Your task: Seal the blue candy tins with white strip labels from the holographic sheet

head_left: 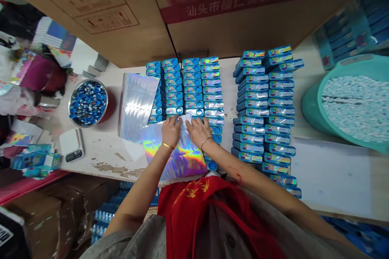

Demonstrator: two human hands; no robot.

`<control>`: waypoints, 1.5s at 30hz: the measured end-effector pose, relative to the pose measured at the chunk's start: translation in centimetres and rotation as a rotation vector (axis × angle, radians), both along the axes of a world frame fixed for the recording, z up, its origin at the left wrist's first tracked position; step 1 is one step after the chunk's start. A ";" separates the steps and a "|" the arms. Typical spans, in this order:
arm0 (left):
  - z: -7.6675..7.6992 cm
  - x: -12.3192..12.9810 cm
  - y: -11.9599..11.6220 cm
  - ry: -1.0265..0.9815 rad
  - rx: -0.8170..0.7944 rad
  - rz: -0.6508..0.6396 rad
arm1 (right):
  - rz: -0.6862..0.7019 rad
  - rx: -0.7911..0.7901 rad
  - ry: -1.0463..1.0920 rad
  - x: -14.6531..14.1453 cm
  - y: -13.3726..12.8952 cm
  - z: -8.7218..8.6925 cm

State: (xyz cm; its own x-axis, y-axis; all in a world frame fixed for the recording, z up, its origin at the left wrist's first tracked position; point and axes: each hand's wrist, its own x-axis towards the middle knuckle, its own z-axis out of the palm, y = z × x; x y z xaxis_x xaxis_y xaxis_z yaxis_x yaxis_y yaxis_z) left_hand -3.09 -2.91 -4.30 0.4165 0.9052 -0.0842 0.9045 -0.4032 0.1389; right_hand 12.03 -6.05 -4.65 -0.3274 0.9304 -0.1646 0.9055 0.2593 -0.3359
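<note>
A shiny holographic sheet (pixel 187 164) lies in front of me, its near part showing rainbow colours and its far edge turned to a white corner (pixel 185 119). My left hand (pixel 171 132), with a gold bangle at the wrist, is closed with bent fingers at the sheet's far edge. Beside it my right hand (pixel 199 131) pinches the same edge around the white corner. What sits right under the fingertips is partly hidden. Just beyond both hands stand rows of small blue boxes (pixel 174 89), some with shiny strips on their top faces. More silver sheets (pixel 136 101) overlap to the left.
Further rows of blue boxes (pixel 251 111) stand to the right, beside a turquoise tub (pixel 313 97) of small white pieces. On the left are a metal bowl (pixel 105 117) of blue caps and a white scale (pixel 70 143). Large cartons (pixel 127 44) wall off the back.
</note>
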 end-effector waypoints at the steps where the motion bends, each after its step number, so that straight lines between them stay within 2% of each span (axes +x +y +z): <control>1: 0.3 0.0 -0.7 -0.012 0.003 -0.001 | -0.002 -0.010 0.003 0.0 0.0 0.2; 4: 2.2 0.3 -3.4 -0.103 -0.030 0.023 | -0.005 -0.037 0.022 0.0 0.2 0.5; 6: 4.0 0.6 -5.2 -0.263 -0.043 0.108 | -0.006 -0.049 0.054 0.2 0.3 0.6; 8: 5.9 1.3 -6.2 -0.528 -0.041 0.294 | -0.054 -0.059 0.135 0.7 0.3 0.8; 10: 7.2 2.3 -6.4 -0.862 -0.078 0.539 | -0.200 -0.060 0.317 1.5 -0.3 1.1; 12: 7.7 3.5 -5.9 -1.158 -0.184 0.726 | -0.398 -0.079 0.611 2.6 -1.5 1.6; 13: 7.6 4.1 -5.6 -1.261 -0.247 0.780 | -0.478 -0.104 0.771 3.2 -2.3 1.8; 16: 6.2 6.3 -5.0 -1.368 -0.415 0.831 | -0.601 -0.185 1.095 5.1 -4.9 2.5; 18: 4.9 7.8 -5.1 -1.356 -0.505 0.818 | -0.677 -0.167 1.120 6.6 -6.2 2.5; 21: 2.9 9.8 -5.4 -1.257 -0.532 0.716 | -0.744 -0.059 0.937 8.9 -6.9 1.8; 24: 1.6 11.2 -5.3 -0.991 -0.341 0.571 | -0.682 0.037 0.600 10.7 -6.4 0.9; 26: 1.1 11.7 -5.2 -0.790 -0.212 0.525 | -0.631 0.048 0.382 11.1 -5.9 0.7; 31: 0.0 12.2 -5.1 -0.507 -0.114 0.495 | -0.561 -0.021 0.006 10.5 -4.7 0.7; 35: -0.3 12.4 -5.0 -0.388 -0.117 0.475 | -0.520 -0.050 -0.058 10.1 -4.5 0.1; 40: 0.1 12.6 -4.4 -0.336 -0.143 0.543 | -0.518 -0.008 -0.001 9.9 -5.5 -0.6; 43: 0.2 12.8 -4.2 -0.291 -0.164 0.544 | -0.474 -0.071 0.039 9.9 -6.1 -0.4; 45: 0.2 12.5 -4.2 -0.282 -0.172 0.524 | -0.426 -0.096 0.001 9.8 -6.0 0.4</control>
State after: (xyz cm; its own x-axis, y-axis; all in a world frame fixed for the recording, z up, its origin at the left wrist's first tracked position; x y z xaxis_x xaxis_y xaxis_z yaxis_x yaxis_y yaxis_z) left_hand 9.42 -7.12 -4.11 -0.0521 0.9788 -0.1980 0.8951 0.1337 0.4254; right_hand 21.85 -12.01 -4.25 0.0827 0.9630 -0.2566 0.9246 -0.1702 -0.3408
